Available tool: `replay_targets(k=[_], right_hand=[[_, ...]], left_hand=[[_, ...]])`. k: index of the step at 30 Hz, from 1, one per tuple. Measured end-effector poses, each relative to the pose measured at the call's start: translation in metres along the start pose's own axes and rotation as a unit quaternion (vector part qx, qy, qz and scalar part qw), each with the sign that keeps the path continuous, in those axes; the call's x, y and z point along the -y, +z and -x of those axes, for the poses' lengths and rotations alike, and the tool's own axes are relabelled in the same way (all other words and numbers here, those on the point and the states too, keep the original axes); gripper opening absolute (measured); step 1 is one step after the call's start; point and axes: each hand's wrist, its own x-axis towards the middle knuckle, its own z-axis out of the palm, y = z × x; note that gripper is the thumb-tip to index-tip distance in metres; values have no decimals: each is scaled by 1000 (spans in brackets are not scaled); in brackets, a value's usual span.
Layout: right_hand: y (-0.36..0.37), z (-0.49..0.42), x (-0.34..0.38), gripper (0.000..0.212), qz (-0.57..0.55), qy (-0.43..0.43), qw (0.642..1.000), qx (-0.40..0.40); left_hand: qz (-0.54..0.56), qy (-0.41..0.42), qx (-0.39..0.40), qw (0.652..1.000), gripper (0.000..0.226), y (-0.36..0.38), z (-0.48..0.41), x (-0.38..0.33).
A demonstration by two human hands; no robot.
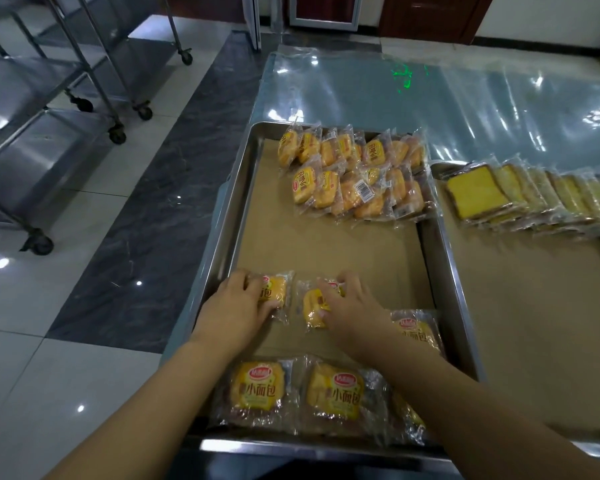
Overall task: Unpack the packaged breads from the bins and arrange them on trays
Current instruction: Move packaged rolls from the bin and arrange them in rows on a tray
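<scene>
Packaged breads (pixel 257 389): small yellow buns in clear plastic wrappers with yellow-and-red labels, all lying in the left tray.
Left tray (pixel 222 237): rectangular stainless-steel tray lined with brown paper (pixel 326 247), on the table's left edge.
Left hand (pixel 236 303): fingers and thumb curled round the left side of one wrapped bun (pixel 276 292), which lies on the paper near the tray's left wall.
Right hand (pixel 354 310): fingers bent over a second wrapped bun (pixel 312 306) just beside the first, with the thumb at its lower edge. The two buns lie apart.
Near row: two buns flat and label-up by the tray's near rim, with more under the right forearm. Another bun (pixel 418 330) sits by the right wall.
Far pile (pixel 350 174): two overlapping rows of buns, leaning on each other in the far right corner.
Right tray (pixel 440 166): a second paper-lined steel tray touching the first, holding a row of wrapped pale yellow bread slices (pixel 520 195) that overlap.
Table cover (pixel 430 91): clear, glossy plastic sheet, wrinkled, beyond both trays.
Floor side: steel shelf trolleys on castors (pixel 49 98) stand on white and dark tiles.
</scene>
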Motion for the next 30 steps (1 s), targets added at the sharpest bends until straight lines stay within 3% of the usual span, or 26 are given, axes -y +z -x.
replay_targets(k=[12,15,21,24,26,30], right_hand=[[-12,28,7,51,-40,25,999,6],[-27,17,3,47,-76,29,996,-24],[-65,-27,-13,44,-104,58,984,-135],[-85,-59,-22,33,-110,85,975,-173],[-94,-80,-26,24,-115,98,970,-191],[-99,-113,-29,31,-116,115,969,-186]], left_hand=[[-1,24,20,999,59,-9,20,5],[-32,37,-15,999,56,-18,11,6],[-18,51,-67,996,40,-41,-46,-2],[15,51,-56,997,34,-47,-91,-9],[52,47,-37,997,33,-47,-120,-15],[126,7,-31,992,42,-37,-167,-27]])
